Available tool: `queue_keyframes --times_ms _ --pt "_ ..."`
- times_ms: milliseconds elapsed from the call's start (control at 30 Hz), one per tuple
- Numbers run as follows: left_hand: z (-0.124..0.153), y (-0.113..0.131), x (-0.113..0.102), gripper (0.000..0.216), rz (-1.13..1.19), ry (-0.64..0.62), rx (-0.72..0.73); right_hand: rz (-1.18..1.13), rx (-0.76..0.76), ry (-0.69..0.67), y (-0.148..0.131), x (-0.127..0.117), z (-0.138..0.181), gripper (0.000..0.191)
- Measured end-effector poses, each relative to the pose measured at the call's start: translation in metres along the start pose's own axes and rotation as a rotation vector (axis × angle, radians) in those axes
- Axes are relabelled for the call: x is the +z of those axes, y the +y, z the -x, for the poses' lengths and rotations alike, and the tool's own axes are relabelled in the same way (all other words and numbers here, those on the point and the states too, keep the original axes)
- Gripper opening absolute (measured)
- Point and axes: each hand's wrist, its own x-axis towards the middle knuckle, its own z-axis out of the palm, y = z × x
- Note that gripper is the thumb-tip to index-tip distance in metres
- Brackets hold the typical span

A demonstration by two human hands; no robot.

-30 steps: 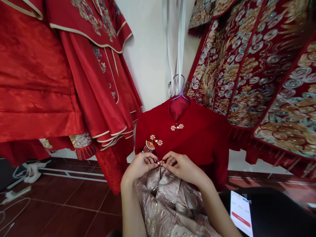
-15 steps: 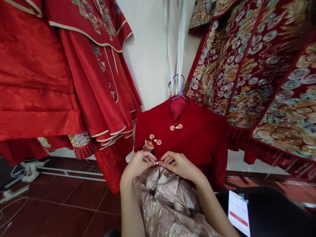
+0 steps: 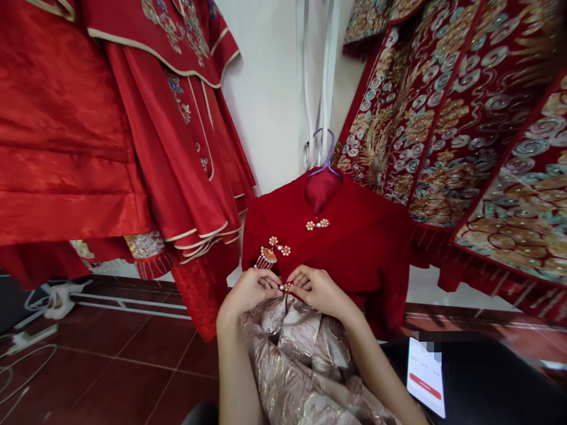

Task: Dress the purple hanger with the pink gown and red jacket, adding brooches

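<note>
A dark red jacket [image 3: 363,248] hangs on a purple hanger [image 3: 325,154] in front of me, over a pale gold brocade skirt [image 3: 301,366]. My left hand [image 3: 250,290] and my right hand [image 3: 319,289] meet at the jacket's lower front. Both pinch a small pearl clasp [image 3: 287,287] between their fingertips. Two more pearl clasps sit higher up, one at the collar [image 3: 318,224] and one beside a red fan tassel [image 3: 268,255].
Red satin garments [image 3: 110,130] hang at the left, heavily embroidered red and gold robes [image 3: 465,118] at the right. A phone with a lit screen [image 3: 426,376] lies on a dark surface at lower right. White cables [image 3: 31,342] trail over the red tiled floor.
The view has shifted slightly; my hands stay at the clasp, fingers working it a little closer together.
</note>
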Motion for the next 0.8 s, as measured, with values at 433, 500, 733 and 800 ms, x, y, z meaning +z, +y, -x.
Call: queue_keyframes --times_ms 433,500,733,800 --pt "-0.003 -0.0064 0.0015 0.031 0.048 0.015 0.026 -0.042 -0.012 -0.026 0.0022 -0.0022 -0.0001 0.012" --pt "-0.0037 -0.0058 0.0016 0.031 0.044 0.017 0.039 -0.055 -0.014 -0.033 0.0029 -0.0027 -0.0006 0.012" --pt "-0.0047 0.0005 0.002 0.02 -0.002 0.067 0.105 -0.068 -0.023 -0.041 0.0049 -0.0025 -0.0021 0.012" --pt "-0.0047 0.0006 0.0023 0.02 0.002 0.072 0.113 -0.068 -0.02 -0.038 0.0043 -0.0023 -0.002 0.011"
